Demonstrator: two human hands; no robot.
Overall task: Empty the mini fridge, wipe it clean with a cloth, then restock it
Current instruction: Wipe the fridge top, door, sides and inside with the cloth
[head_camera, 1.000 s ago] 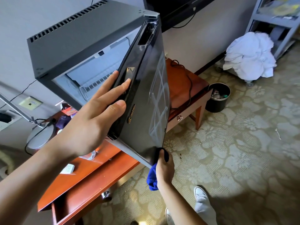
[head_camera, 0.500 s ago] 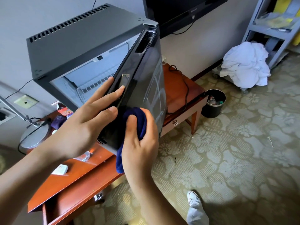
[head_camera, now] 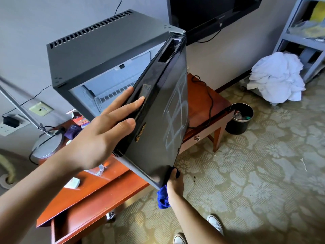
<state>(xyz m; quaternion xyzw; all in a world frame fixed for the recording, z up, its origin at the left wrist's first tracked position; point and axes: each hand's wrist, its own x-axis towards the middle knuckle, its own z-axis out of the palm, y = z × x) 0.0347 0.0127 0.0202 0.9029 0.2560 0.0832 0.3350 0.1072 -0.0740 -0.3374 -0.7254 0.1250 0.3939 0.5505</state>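
Note:
A grey mini fridge (head_camera: 109, 43) stands on a red-brown wooden desk (head_camera: 98, 192). Its glossy black door (head_camera: 158, 124) hangs partly open, showing a pale interior with a white wire shelf (head_camera: 112, 95). My left hand (head_camera: 103, 134) lies flat on the door's free edge, fingers spread along it. My right hand (head_camera: 175, 184) is at the door's bottom corner, closed on a blue cloth (head_camera: 163, 198) that presses against the door there. Wet streaks show on the door's face.
A lamp base (head_camera: 47, 147), small packets and a white bar sit on the desk left of the fridge. A black cable runs over the desk's right end. A black bin (head_camera: 240, 118), a heap of white linen (head_camera: 276, 78) and a grey cart stand on the patterned carpet.
My right hand swept the blue cloth from the door's bottom corner up to its middle and back down to the corner. My left hand stayed on the door's edge.

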